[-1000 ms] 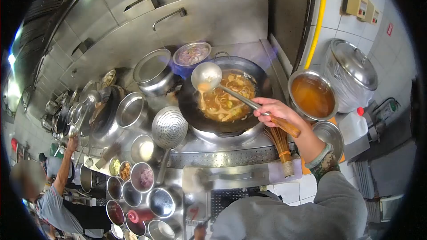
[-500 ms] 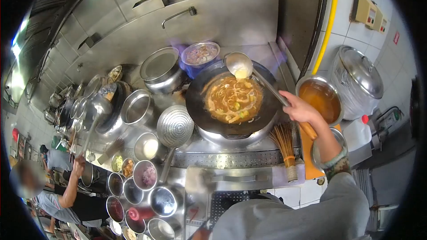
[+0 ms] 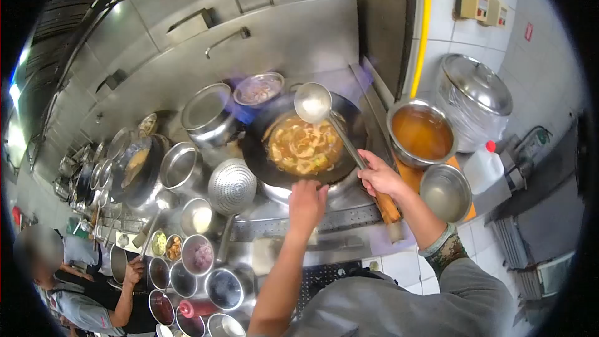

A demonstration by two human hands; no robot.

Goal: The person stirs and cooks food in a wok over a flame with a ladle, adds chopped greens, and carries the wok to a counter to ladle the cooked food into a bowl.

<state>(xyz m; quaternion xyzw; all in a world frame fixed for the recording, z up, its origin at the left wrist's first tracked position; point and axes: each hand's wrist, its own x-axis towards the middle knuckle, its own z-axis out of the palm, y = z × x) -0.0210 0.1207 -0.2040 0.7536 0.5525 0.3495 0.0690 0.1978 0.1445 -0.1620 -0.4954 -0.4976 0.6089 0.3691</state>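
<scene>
My right hand is closed round the long handle of a metal ladle. The ladle's bowl hangs over the far part of a black wok. In the wok, food in brown sauce holds pale strips and bits of green. At the wok's near rim is my left hand, its fingers bent over the edge where the handle sits; the fingertips are partly hidden. A bamboo brush lies just below my right hand. Left of the wok rests a perforated strainer.
Right of the wok stand a pot of orange-brown liquid, a metal bowl and a lidded pot. Several ingredient bowls and a red bottle are at lower left. A co-worker holds another ladle at far left.
My left hand has come up to the wok's near rim. The pale contents of my ladle's bowl are gone from it. The camera view has shifted; the co-worker's ladle is lower.
</scene>
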